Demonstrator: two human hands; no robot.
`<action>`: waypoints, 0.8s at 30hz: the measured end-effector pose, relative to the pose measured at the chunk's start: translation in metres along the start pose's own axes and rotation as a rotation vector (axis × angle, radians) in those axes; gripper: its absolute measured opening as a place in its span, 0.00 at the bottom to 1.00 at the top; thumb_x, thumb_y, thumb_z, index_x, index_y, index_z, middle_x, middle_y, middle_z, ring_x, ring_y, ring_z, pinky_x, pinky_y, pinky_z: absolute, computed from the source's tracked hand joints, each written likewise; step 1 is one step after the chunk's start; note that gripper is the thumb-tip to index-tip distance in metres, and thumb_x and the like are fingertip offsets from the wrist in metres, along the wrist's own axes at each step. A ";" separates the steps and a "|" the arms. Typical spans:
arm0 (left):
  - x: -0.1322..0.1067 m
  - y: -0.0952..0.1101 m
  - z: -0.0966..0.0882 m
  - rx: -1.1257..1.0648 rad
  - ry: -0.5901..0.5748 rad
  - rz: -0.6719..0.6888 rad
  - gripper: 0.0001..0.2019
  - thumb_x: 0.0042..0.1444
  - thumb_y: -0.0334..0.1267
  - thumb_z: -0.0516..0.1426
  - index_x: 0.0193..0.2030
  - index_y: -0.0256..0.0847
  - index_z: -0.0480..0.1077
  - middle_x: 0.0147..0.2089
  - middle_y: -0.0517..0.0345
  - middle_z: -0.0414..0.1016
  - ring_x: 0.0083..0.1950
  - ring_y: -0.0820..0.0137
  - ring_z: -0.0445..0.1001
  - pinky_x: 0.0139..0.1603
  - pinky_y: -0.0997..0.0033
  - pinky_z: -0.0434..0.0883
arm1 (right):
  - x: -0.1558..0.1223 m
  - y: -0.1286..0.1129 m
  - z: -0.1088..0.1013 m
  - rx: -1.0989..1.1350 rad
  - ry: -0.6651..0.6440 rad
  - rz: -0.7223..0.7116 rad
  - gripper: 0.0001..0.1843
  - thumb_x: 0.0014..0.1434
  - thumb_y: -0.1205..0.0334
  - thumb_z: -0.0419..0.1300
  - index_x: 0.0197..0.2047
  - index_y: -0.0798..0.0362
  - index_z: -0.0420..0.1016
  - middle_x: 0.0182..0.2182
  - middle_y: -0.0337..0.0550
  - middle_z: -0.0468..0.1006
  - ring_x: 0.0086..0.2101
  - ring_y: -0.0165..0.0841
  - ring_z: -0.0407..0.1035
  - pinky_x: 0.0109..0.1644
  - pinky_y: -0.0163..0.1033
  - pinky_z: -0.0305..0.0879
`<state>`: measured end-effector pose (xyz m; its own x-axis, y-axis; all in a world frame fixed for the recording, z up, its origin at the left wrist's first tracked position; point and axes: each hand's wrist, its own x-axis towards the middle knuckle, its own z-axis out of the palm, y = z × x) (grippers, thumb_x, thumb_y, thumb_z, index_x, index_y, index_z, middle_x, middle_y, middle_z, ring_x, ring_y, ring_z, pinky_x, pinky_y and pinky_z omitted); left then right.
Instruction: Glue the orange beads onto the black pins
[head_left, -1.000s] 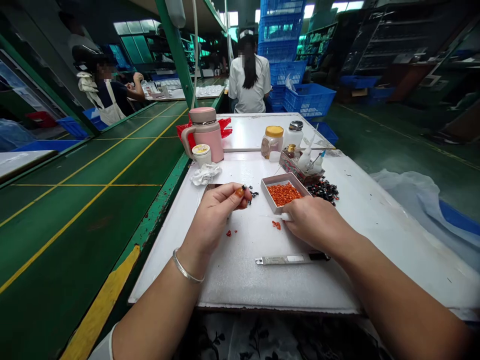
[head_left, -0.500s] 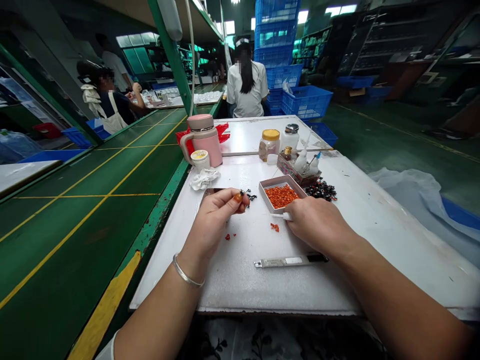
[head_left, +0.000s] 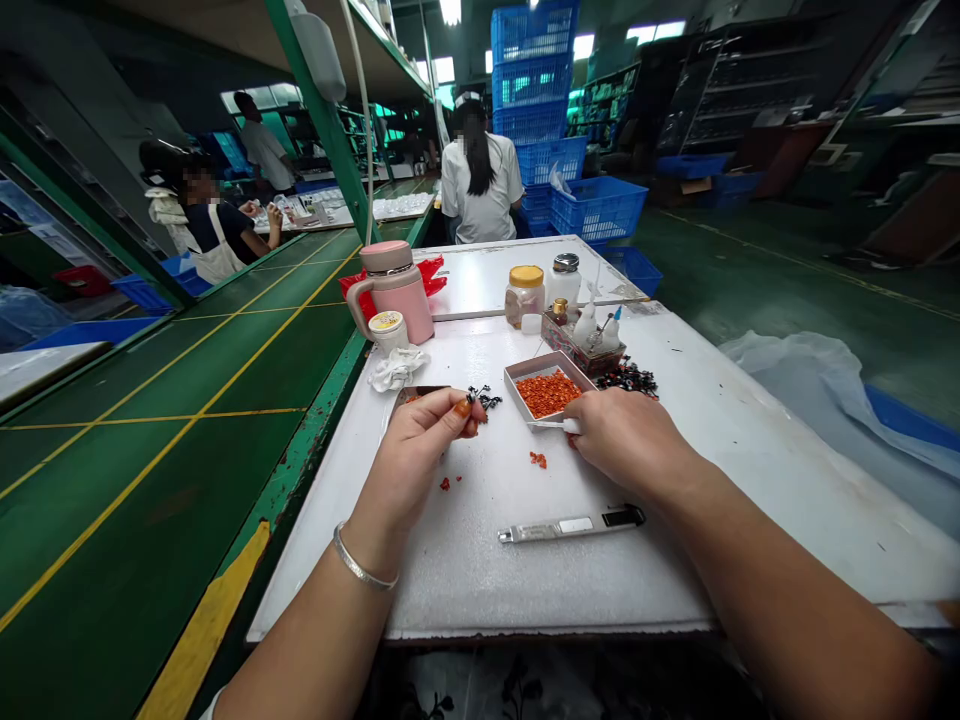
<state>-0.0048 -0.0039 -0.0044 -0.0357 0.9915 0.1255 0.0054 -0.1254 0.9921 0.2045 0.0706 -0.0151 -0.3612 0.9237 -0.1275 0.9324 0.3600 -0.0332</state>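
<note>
Between thumb and fingertips, my left hand (head_left: 431, 430) pinches a small black piece (head_left: 471, 398), its shape largely covered. Just beyond it lie small black pieces (head_left: 489, 402) on the white tabletop. My right hand (head_left: 626, 432) is closed on a white narrow-tipped bottle (head_left: 568, 426), mostly hidden in the palm, its tip pointing left. That tip is by the near edge of a shallow box (head_left: 512, 395) filled with small orange bits (head_left: 551, 393). A few loose orange bits (head_left: 538, 460) lie in front of the box, and others (head_left: 448, 483) sit below my left hand.
A utility knife (head_left: 571, 524) lies near the front. Behind are a pink mug (head_left: 403, 300), a crumpled tissue (head_left: 397, 368), a yellow-lidded jar (head_left: 525, 297), a box of small bottles (head_left: 592, 345) and a black pile (head_left: 630, 378). A green conveyor belt (head_left: 172, 440) runs along the left. Co-workers sit beyond.
The view has shifted slightly, so the tabletop things sit a little further left and lower. Both hands keep their grips, and the white tip stays near the box's front edge.
</note>
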 end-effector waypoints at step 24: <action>-0.003 -0.002 0.023 0.495 -0.191 0.102 0.12 0.64 0.36 0.54 0.31 0.40 0.74 0.32 0.57 0.75 0.38 0.67 0.71 0.43 0.68 0.64 | -0.009 0.000 -0.012 1.447 -0.130 -0.355 0.09 0.52 0.57 0.66 0.29 0.55 0.76 0.24 0.39 0.73 0.25 0.28 0.66 0.30 0.35 0.61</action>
<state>0.0179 -0.0057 -0.0066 0.1717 0.9699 0.1725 0.4716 -0.2347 0.8500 0.2074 0.0637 -0.0022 -0.6349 0.7724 0.0152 0.0342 0.0478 -0.9983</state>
